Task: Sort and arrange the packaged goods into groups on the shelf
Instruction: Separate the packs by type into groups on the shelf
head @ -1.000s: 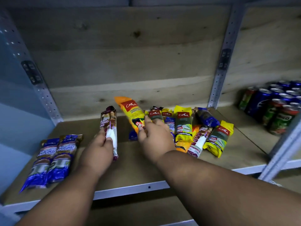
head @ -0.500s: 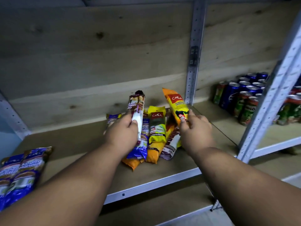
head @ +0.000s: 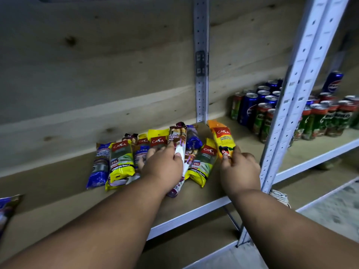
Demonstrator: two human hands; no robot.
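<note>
My left hand (head: 164, 167) is closed around a brown and white drawstring-bag pack (head: 177, 136), held upright over a loose pile of packs on the wooden shelf (head: 58, 183). My right hand (head: 240, 167) grips the lower end of an orange Casa pack (head: 222, 136), right of the pile near the steel upright. The pile holds yellow Casa packs (head: 121, 162), a blue pack (head: 100, 164) at its left end and another yellow pack (head: 203, 164) between my hands. Part of the pile is hidden behind my left hand.
A white perforated steel upright (head: 291, 98) stands just right of my right hand. Beyond it, several drink cans (head: 258, 109) fill the neighbouring shelf. Blue packs (head: 7, 204) lie at the far left edge. The shelf's white front rail (head: 186, 216) runs below my wrists.
The view has swung right. Both hands moved rightwards along the shelf with their packs; the orange pack now sits past the pile, close to the upright, and the brown pack is over the pile.
</note>
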